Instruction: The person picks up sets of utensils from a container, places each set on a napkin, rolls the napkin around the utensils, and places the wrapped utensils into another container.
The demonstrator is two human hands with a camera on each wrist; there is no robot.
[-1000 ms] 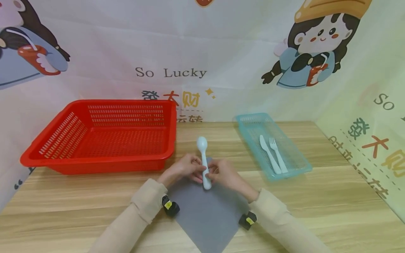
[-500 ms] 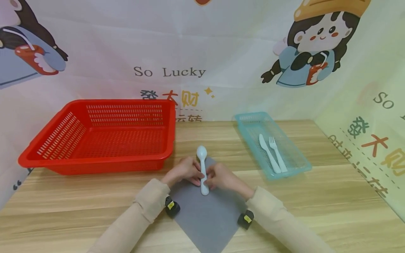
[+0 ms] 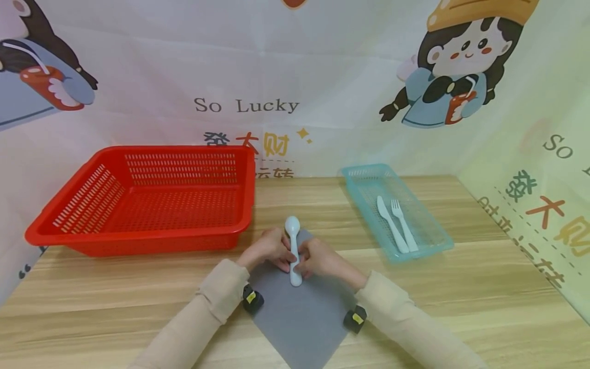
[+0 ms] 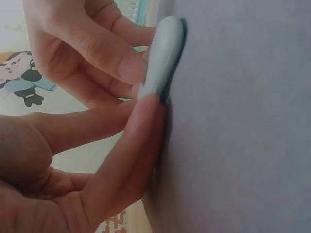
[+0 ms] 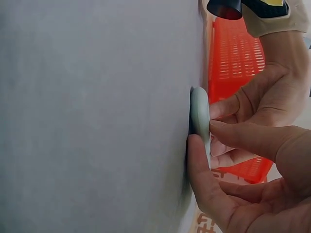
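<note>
A pale blue-white spoon [image 3: 292,226] lies lengthwise over the far part of a grey sheet [image 3: 299,318], bowl end away from me. My left hand [image 3: 271,248] pinches its handle from the left. From the right, my right hand [image 3: 321,257] pinches the same handle close by. The left wrist view shows the handle's rounded end [image 4: 166,48] low against the sheet, with fingers of both hands around it. In the right wrist view, thumb and fingers also sit on the handle [image 5: 199,109]; part of it is covered by them.
A big red basket [image 3: 138,237] stands at the left back. To the right, a light blue basket [image 3: 426,225] holds a knife [image 3: 392,225] and a fork [image 3: 403,224] side by side. Wood-grain tabletop [image 3: 484,297] surrounds the sheet, with a printed cloth [image 3: 341,97] behind.
Both hands have brought the spoon down and slightly toward me onto the sheet, then a little to the left. The baskets, knife and fork stay in place.
</note>
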